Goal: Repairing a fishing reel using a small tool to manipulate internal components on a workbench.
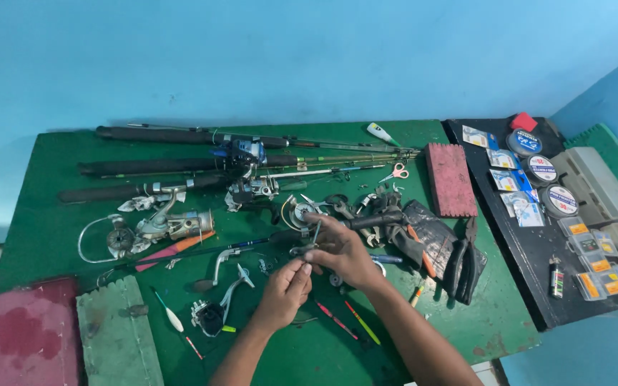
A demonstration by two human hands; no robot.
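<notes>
Both my hands meet over the middle of the green table. My left hand pinches a small metal reel part from below. My right hand grips the same part from above, fingers curled around a thin bail wire. Just beyond my fingers lies a dismantled spinning reel. A slim rod with a blue band runs leftward under my hands. Loose reel handles lie to the left of my left hand.
Several fishing rods with reels lie along the table's back. Black pliers, scissors and slim floats are scattered about. A red foam block and a black board with line spools and hook boxes sit right.
</notes>
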